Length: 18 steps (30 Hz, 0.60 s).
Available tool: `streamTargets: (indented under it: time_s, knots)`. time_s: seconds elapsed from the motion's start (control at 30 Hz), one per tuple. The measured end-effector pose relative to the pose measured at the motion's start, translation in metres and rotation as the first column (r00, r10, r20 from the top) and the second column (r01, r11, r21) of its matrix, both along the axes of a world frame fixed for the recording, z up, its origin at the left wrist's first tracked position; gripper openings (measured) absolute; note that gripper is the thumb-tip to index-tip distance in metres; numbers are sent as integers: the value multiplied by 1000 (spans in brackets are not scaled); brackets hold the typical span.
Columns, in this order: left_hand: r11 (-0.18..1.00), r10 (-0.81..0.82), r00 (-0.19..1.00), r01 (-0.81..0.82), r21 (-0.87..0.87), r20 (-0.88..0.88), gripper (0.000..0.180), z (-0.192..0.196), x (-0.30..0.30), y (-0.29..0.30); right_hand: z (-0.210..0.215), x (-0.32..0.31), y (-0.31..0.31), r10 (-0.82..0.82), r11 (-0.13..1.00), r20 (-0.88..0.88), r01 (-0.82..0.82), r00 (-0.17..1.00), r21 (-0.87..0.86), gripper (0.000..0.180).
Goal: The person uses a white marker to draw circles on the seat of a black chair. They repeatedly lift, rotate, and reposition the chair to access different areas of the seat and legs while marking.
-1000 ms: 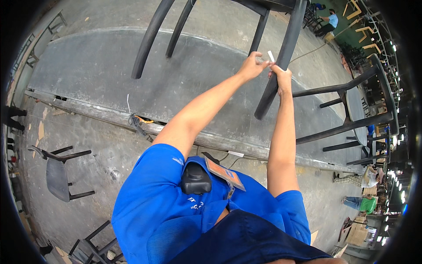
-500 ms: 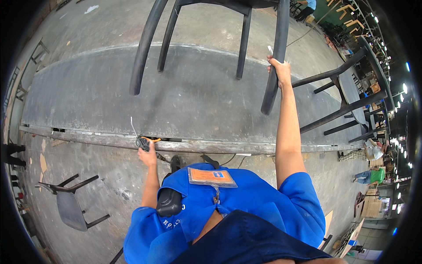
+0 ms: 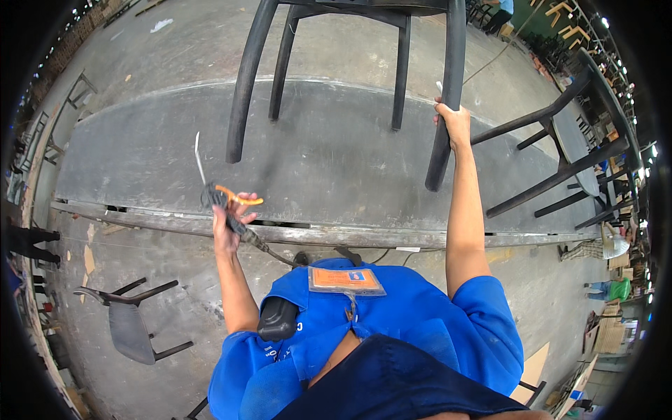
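Observation:
My left hand [image 3: 229,225] holds an air blow gun [image 3: 215,196] with a dark body, an orange lever and a thin bent metal nozzle. A hose runs from it back toward my body. My fingers are loosely around it, over the near edge of the long dark table [image 3: 168,154]. At the right, my right hand [image 3: 453,122] is closed around a leg [image 3: 442,157] of a black chair [image 3: 357,8]. The chair's upper part is cut off by the picture's top. A small white thing shows by my right fingertips; its kind cannot be made out.
Another black chair [image 3: 574,143] lies tipped at the table's right end. A dark chair [image 3: 129,329] is on the floor at lower left. Several people are in the distance, one in a green top [image 3: 619,290]. A black pouch [image 3: 278,319] hangs at my chest.
My left hand has lifted the air blow gun from the table's near edge up and forward over the tabletop. My right hand keeps its hold on the chair leg; the whole view has shifted slightly.

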<state>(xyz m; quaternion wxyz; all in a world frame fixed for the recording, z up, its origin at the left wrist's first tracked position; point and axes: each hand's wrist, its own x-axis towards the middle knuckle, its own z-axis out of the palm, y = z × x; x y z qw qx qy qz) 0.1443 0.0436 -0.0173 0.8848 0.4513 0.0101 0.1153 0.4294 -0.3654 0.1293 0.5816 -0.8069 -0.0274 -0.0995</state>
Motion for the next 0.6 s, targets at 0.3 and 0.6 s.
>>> streamTargets:
  time_s: [0.3,0.6]
  knots:
    - [212,-228,901,417,884,-370,63,113,84,-128,-14,-18,3,-22,1000,50,21,999,17,30]
    - [161,521,832,-316,935,192,52,255,164,5,-32,-39,4,-46,998,120,51,992,-38,30]
